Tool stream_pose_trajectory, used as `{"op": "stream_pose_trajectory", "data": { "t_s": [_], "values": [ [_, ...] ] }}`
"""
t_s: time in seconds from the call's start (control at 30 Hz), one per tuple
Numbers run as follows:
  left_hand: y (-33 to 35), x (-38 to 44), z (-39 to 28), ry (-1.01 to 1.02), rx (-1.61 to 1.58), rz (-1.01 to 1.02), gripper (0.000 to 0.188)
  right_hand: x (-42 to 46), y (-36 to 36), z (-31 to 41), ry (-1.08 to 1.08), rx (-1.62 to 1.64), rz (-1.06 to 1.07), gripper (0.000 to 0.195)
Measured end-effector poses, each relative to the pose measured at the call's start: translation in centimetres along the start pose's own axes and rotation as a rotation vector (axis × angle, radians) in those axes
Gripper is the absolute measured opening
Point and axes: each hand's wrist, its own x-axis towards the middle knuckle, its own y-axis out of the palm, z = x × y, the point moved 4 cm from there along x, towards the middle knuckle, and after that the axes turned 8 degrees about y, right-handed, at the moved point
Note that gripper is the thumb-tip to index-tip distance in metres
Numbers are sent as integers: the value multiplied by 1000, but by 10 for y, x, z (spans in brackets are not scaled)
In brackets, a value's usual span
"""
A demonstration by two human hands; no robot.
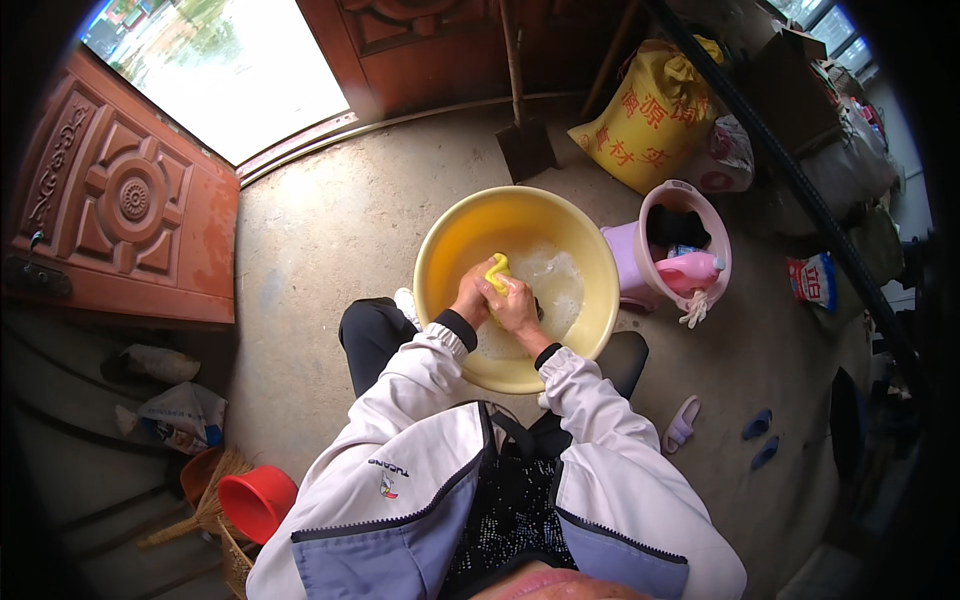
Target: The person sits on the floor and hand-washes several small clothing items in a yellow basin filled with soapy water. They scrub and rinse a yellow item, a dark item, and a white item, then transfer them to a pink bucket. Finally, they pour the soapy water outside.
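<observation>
A large yellow plastic basin (450,232) stands on the floor between my knees, with cloudy, sudsy water (562,292) in it. Over the water, my left hand (474,291) and my right hand (516,304) press together around a wet yellow cloth (498,271). Part of the cloth bulges out above my fingers; the rest is hidden by my hands. Something dark shows just beside my right wrist, too covered to identify.
Right of the basin, a pink bucket (645,225) on a purple stool (624,259) holds a pink bottle (686,270) and dark cloth; a white glove (696,309) hangs over its rim. Behind are a shovel (526,146) and a yellow sack (652,120). A red bucket (259,502) sits left.
</observation>
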Motion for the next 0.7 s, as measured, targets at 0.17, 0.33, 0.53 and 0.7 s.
{"op": "stream_pose_trajectory", "data": {
  "t_s": [0.17, 0.33, 0.53, 0.7],
  "values": [
    [25, -13, -4, 86, 204, -201, 32, 7, -4, -7, 16, 42, -101, 48],
    [23, -17, -2, 170, 409, -219, 27, 25, 2, -55, 196, 15, -122, 50],
    [-3, -22, -9, 329, 654, -321, 37, 38, -50, -74, 208, -99, -207, 45],
    [16, -50, -12, -121, 379, -234, 71, 30, -38, -113, 197, -63, -199, 66]
  ]
}}
